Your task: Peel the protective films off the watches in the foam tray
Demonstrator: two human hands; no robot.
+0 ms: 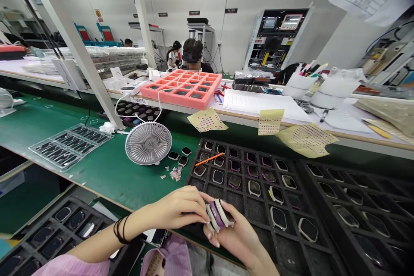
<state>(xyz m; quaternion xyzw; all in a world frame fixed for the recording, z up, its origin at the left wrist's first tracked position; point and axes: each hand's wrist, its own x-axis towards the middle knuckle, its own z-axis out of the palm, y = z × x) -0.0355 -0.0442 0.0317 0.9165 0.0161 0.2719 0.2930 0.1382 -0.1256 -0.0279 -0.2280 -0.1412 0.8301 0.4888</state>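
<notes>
A small stack of watch cases (217, 215), white and purple, is held in my right hand (241, 235), whose fingers and thumb wrap round it. From the left, my left hand (186, 207) reaches across with its fingers bent against the left side of the stack. Just beyond both hands lies a black foam tray (234, 192) with watch cases in many of its compartments, silver and purple ones among them. An orange stick (209, 159) rests across the tray's back left part.
A white fan (148, 143) stands on the green bench (119, 181), near loose watch cases (183, 161) and small pieces. More black trays lie at right and lower left. A pink foam tray (207, 102) sits on the shelf; a person (193, 54) is behind it.
</notes>
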